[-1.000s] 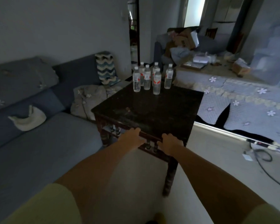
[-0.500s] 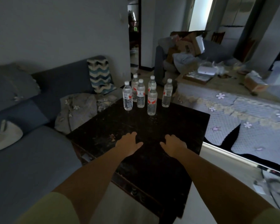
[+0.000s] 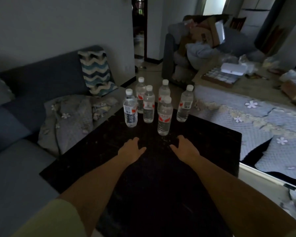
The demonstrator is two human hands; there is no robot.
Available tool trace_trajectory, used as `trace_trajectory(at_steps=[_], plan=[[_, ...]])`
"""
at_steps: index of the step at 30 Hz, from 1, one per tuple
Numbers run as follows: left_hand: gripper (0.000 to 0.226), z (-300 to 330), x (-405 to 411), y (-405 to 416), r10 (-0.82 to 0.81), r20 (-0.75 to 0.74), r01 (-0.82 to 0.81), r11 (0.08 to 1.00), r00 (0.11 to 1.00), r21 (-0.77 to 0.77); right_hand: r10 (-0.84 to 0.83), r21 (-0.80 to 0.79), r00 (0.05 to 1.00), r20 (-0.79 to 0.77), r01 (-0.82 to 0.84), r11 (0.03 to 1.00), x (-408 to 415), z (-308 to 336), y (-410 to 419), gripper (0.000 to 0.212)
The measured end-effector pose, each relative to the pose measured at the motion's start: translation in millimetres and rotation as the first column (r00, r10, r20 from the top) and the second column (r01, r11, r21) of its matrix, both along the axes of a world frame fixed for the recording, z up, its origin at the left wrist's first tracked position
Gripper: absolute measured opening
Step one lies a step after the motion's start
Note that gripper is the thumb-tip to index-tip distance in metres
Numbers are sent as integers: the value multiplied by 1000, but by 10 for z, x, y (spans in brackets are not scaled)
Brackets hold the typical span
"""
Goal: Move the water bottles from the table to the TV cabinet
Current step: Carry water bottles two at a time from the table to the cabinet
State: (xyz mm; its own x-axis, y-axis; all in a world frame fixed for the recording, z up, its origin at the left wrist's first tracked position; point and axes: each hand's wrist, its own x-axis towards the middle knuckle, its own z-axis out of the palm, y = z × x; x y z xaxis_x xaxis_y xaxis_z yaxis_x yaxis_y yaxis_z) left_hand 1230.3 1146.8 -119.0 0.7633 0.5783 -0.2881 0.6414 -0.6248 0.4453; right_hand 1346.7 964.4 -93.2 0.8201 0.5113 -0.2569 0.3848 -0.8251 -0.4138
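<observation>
Dark table underneath, carrying everything. Six water bottles clustered upright at its far end, long axes vertical, straight ahead of both hands. Front bottle nearest, just beyond right hand; left hand slightly farther. Both released, fingers spread, grasping nothing.

Table: near edge cut off by bottom of frame; legs hidden under the dark top.
Six water bottles at far end: two rear ones partly hidden behind those in front; label print too small to read.
Left hand, right hand: palms face down, undersides hidden; cannot tell whether they touch the tabletop.
Sofa cut off at left edge.
Far right clutter beyond the floral bedding: dim, blurred, contents unclear.
Doorway: interior too dark to make out.
</observation>
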Motion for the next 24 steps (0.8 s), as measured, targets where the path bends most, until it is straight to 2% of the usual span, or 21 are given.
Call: trace_trajectory(at_steps=[3,6,9,13,17,24], plan=[[78,-127,398,350,161,98,-150,983,982,-109,-76,75,993,-93,84,994,435,-202,334,72],[90,-243,788,689,371,230,-319,919,900,-232,-148,195,965,-216,192,962,812,-457,692,90],[101,-359,1164,1020,518,290,-434,846,805,-310,-194,418,922,-335,330,846,1073,-686,1009,98],[104,-501,1510,1331,542,449,-373,831,710,-414,-258,600,882,-395,461,654,1242,-925,1314,97],[92,-582,1696,1471,644,502,-404,759,577,-510,-328,644,877,-351,480,596,1312,-1027,1473,88],[86,-589,1580,1500,579,448,-396,806,681,-439,-330,629,897,-294,442,639,1315,-989,1450,78]])
